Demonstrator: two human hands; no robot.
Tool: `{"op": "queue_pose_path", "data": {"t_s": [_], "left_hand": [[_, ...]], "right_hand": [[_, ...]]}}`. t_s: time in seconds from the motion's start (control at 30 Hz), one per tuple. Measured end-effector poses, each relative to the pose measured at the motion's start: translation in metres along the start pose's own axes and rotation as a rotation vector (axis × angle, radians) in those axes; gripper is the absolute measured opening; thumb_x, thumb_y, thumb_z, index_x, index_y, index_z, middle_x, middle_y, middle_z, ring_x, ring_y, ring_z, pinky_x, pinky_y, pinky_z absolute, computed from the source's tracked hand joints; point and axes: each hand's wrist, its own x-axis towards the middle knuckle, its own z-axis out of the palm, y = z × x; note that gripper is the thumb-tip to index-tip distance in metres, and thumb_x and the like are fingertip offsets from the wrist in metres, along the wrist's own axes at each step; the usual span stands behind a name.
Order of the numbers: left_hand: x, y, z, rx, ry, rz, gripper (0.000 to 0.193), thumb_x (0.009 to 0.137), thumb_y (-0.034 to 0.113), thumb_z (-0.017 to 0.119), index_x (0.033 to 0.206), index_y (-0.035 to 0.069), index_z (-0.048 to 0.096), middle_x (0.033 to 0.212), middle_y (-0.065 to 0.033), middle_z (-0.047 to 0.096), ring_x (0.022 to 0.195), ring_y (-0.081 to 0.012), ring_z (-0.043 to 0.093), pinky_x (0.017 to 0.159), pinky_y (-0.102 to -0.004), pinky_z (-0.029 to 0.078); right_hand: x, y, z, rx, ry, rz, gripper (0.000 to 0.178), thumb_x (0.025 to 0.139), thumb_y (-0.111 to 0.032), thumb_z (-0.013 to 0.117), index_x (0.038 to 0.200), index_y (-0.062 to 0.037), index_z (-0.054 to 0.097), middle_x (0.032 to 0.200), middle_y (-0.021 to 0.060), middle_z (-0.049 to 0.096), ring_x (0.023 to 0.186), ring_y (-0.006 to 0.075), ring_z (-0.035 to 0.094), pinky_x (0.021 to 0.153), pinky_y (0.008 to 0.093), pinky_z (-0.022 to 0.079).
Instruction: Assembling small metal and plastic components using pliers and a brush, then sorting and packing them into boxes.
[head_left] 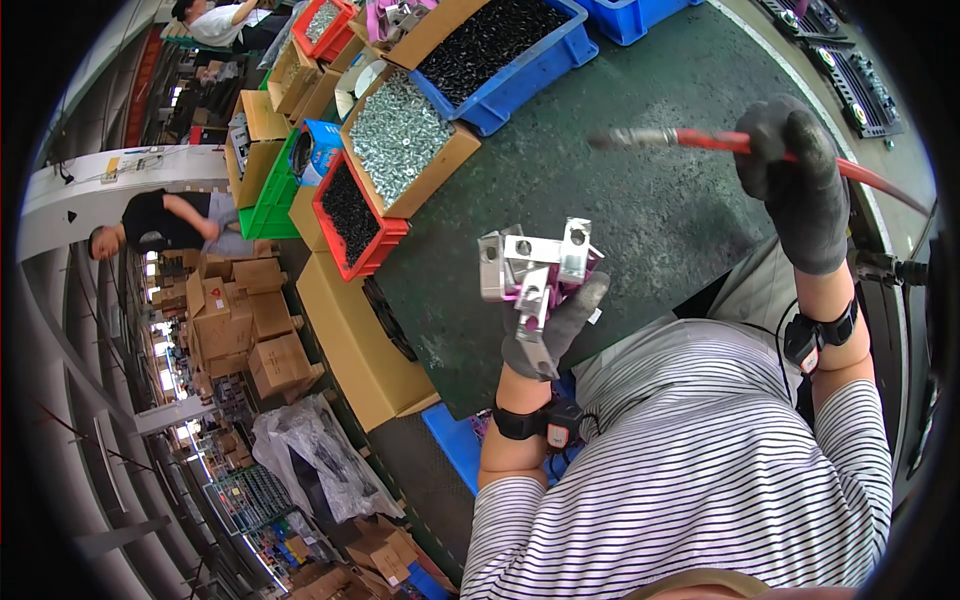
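Single head-worn fisheye, looking steeply down, close over dark workbench (640, 200); rim edges bend.

Probably a factory workshop — screw bins (400, 135), stacked cartons (270, 340), workbench (640, 210)

Bright even daylight; strong fisheye bending, dark rim, slight blur.

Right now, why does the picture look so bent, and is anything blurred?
Head view: the fisheye lens curves the table edges and blacks out the corners; the red hose tip in the right hand smears; the metal parts in the left hand stay sharp.
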Motion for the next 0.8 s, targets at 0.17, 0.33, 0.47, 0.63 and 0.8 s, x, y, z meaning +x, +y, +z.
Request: {"op": "queue_pose_path", "data": {"t_s": [0.17,0.33,0.47,0.63,0.8], "left_hand": [[0.009,-0.027,0.001,0.476,-0.045,0.398,0.034,0.074,0.004,0.070,0.103,0.003,0.052,0.089,-0.0045,0.059,0.076,-0.0131,0.058,0.065,-0.0278,0.049],[-0.001,-0.012,0.012,0.213,-0.300,0.087,0.038,0.071,0.010,0.072,0.104,0.001,0.057,0.095,-0.0065,0.062,0.082,-0.0160,0.060,0.068,-0.0277,0.050],[-0.006,-0.044,0.000,-0.925,-0.365,-0.705,0.049,0.072,0.013,0.071,0.115,0.000,0.050,0.100,-0.0079,0.059,0.082,-0.0162,0.058,0.068,-0.0302,0.049],[0.005,-0.010,0.009,0.387,-0.324,0.244,0.024,0.074,0.013,0.067,0.093,0.003,0.057,0.081,-0.0094,0.059,0.071,-0.0205,0.059,0.060,-0.0314,0.047],[0.011,-0.005,0.012,0.576,-0.180,0.489,0.032,0.066,0.017,0.067,0.094,0.006,0.056,0.079,-0.0101,0.058,0.070,-0.0316,0.055,0.063,-0.0404,0.044]], "right_hand": [[0.010,-0.020,0.026,-0.003,-0.190,0.022,0.032,0.083,-0.018,0.058,0.110,-0.0032,0.052,0.089,0.0064,0.058,0.075,0.0112,0.059,0.065,0.0245,0.048],[0.026,-0.001,0.024,0.079,-0.427,-0.033,0.030,0.081,-0.008,0.058,0.110,-0.0016,0.051,0.096,0.0083,0.057,0.087,0.0136,0.057,0.075,0.0258,0.048],[0.028,0.001,0.029,0.088,-0.508,-0.058,0.029,0.081,-0.011,0.060,0.107,-0.0005,0.052,0.096,0.0084,0.059,0.088,0.0135,0.059,0.075,0.0257,0.049],[0.014,-0.018,0.018,-0.009,-0.330,0.048,0.036,0.086,-0.034,0.051,0.099,-0.0014,0.059,0.085,0.0088,0.064,0.068,0.0117,0.062,0.058,0.0221,0.047],[0.008,-0.023,0.008,-0.024,-0.212,0.078,0.030,0.085,-0.027,0.052,0.103,-0.0025,0.057,0.087,0.0074,0.062,0.075,0.0111,0.061,0.063,0.0220,0.047]]}}
